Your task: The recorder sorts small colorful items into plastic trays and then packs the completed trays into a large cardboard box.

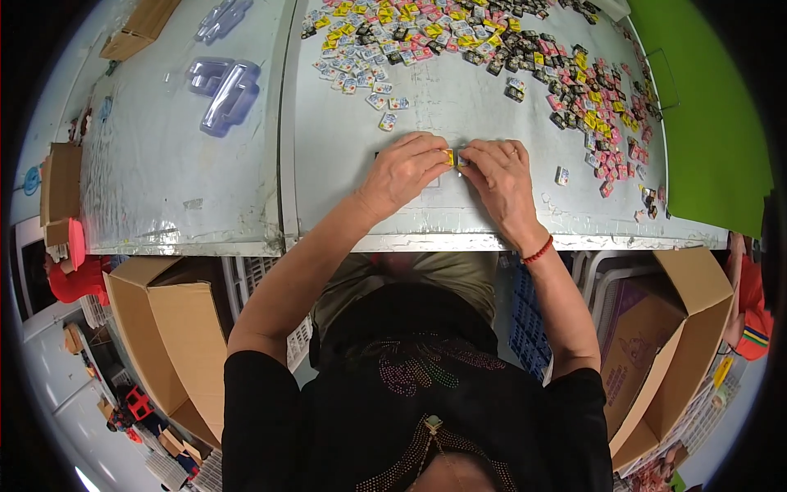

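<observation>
Head view: two hands [403, 170] pinch two pieces [450, 157].

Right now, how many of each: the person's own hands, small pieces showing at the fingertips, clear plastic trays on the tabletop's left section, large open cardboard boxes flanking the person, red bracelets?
Hands: 2 (left hand, right hand)
Small pieces: 2 (yellow piece, pale piece)
Clear trays: 2 (nearer tray, farther tray)
Open boxes: 2 (left box, right box)
Red bracelet: 1
Total: 9
</observation>
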Demonstrator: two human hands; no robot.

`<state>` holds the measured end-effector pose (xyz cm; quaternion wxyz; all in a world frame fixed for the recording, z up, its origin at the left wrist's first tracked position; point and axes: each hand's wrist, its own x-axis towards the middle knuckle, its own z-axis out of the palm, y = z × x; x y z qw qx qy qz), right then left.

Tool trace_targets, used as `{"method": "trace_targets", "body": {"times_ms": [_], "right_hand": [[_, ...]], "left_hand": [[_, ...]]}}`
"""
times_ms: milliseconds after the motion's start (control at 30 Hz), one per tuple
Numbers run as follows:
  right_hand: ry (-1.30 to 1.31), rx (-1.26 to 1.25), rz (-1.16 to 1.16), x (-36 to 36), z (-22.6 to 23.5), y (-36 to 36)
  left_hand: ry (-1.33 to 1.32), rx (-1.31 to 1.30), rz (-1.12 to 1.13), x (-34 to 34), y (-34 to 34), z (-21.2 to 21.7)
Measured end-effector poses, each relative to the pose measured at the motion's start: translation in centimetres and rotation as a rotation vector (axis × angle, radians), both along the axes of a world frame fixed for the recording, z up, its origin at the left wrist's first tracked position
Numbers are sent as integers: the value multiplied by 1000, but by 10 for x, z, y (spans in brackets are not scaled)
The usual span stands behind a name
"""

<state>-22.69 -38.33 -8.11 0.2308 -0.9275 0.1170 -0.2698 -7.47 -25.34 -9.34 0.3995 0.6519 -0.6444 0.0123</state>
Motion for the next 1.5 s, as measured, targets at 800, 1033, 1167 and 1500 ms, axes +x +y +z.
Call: {"method": "trace_targets", "body": {"times_ms": [800,1033,1167,1500], "right_hand": [[91,-135,12,-11,-5,24],[-3,-32,-100,-13,6,-2],[25,-78,-236,24,14,-59],[224,-337,-293,91,-33,-77]], "left_hand": [[-300,216,-51,3,17,18],[-276,349,-80,-2,21,20],[-213,179,-27,25,-13,10],[-407,279,202,80,-72,-14]]}}
